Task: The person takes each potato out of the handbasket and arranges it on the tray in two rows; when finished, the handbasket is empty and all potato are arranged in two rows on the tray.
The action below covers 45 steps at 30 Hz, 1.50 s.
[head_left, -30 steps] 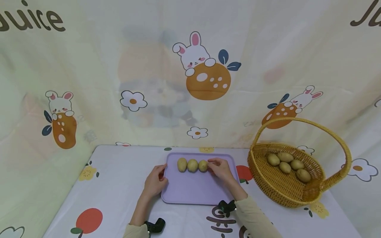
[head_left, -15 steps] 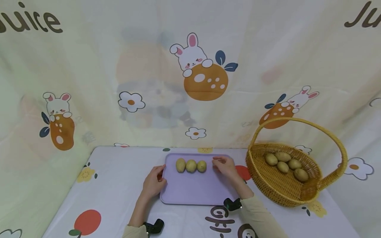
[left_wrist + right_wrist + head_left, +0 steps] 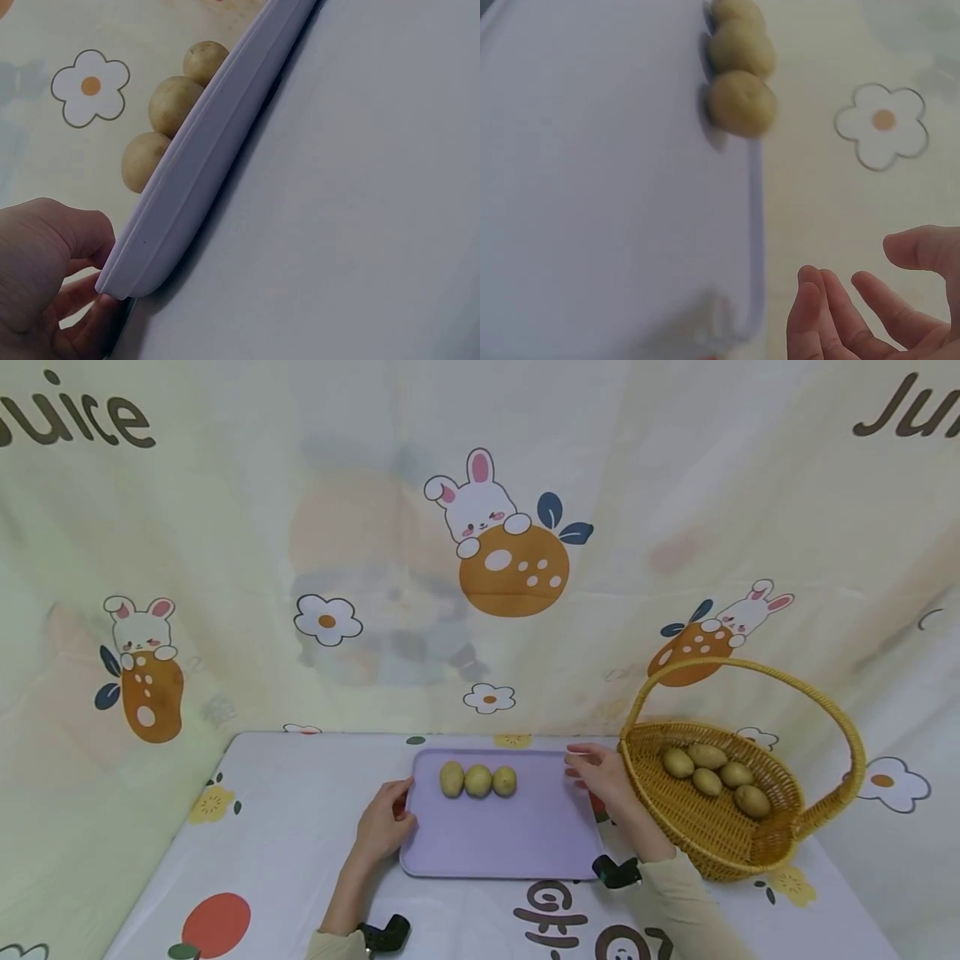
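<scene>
Lilac tray (image 3: 501, 839), edge gripped by left hand (image 3: 381, 825); right hand (image 3: 611, 785) loosely spread.

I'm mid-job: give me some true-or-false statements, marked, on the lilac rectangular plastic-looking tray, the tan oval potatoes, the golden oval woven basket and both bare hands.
1. Three tan potatoes sit in a row on the lilac tray. True.
2. The left hand rests on a potato. False: it holds the tray's left edge.
3. Five more potatoes lie in the woven basket. True.
4. The right hand grips a potato. False: it holds nothing, near the tray's right edge.
5. The woven basket has an arched handle. True.
</scene>
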{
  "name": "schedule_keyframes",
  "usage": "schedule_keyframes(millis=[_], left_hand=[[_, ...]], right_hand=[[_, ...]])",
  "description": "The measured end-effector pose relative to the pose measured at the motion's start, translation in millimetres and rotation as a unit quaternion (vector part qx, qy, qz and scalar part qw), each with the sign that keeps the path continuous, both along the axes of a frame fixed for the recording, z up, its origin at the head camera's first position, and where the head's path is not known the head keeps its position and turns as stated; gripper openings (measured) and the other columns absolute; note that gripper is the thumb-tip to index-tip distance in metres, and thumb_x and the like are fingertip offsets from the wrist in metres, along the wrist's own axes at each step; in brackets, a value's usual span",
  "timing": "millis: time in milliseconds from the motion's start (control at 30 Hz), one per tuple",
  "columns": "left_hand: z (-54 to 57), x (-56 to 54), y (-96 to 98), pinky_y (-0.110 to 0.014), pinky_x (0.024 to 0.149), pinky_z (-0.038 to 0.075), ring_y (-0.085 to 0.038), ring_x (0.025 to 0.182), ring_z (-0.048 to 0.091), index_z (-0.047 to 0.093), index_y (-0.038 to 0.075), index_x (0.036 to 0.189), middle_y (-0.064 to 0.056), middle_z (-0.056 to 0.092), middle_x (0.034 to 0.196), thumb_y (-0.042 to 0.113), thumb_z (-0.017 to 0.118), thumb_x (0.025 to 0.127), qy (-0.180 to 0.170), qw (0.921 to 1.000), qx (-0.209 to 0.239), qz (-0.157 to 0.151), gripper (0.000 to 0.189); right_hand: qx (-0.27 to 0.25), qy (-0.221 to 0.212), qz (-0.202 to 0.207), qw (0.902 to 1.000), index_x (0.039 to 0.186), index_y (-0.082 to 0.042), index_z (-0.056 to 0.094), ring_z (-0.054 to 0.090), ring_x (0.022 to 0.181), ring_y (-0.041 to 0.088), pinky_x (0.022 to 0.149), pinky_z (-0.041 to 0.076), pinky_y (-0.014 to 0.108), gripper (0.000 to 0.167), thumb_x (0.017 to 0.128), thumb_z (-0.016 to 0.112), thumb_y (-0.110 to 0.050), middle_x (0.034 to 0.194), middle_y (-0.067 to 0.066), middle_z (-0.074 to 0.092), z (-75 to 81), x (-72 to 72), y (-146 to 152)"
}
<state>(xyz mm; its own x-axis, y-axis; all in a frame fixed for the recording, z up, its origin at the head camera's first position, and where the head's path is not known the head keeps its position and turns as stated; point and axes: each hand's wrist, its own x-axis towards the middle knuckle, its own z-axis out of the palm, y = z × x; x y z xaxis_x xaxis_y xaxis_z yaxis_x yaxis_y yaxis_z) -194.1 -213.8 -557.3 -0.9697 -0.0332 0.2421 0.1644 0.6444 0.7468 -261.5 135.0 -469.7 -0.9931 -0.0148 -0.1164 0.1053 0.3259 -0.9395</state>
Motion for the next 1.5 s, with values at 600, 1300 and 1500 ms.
schedule_keyframes(millis=[600,1300,1500], left_hand=[[-1.6,-0.5,1.0,-0.033,0.076,0.048,-0.021,0.091,0.06,0.059,-0.003,0.132,-0.015,0.062,0.119,0.0,0.065,0.076,0.016,0.9999,-0.002,-0.003,0.057],[0.7,0.7,0.6,-0.032,0.077,0.048,-0.022,0.092,0.061,0.059,-0.004,0.132,-0.016,0.062,0.118,-0.001,0.064,0.076,0.021,0.9998,0.0,-0.006,0.056],[-0.7,0.9,0.3,-0.032,0.077,0.048,-0.022,0.092,0.06,0.059,-0.003,0.133,-0.015,0.062,0.119,-0.001,0.065,0.076,0.015,0.9999,0.002,-0.003,0.057]], right_hand=[[0.028,0.047,-0.005,0.9985,0.138,0.006,0.05,0.065,0.091,0.006,0.079,0.054,0.026,0.05,0.099,0.058,-0.023,0.114,0.011,0.067,37.7,10.4,77.7],[0.075,0.029,-0.067,0.9945,0.141,0.013,0.041,0.062,0.08,-0.003,0.071,0.055,0.025,0.058,0.1,0.053,-0.026,0.113,0.013,0.063,7.6,24.3,171.2],[0.089,0.022,-0.063,0.9938,0.143,0.017,0.033,0.059,0.079,-0.005,0.071,0.055,0.025,0.061,0.101,0.048,-0.024,0.136,0.036,0.041,0.5,24.3,179.2]])
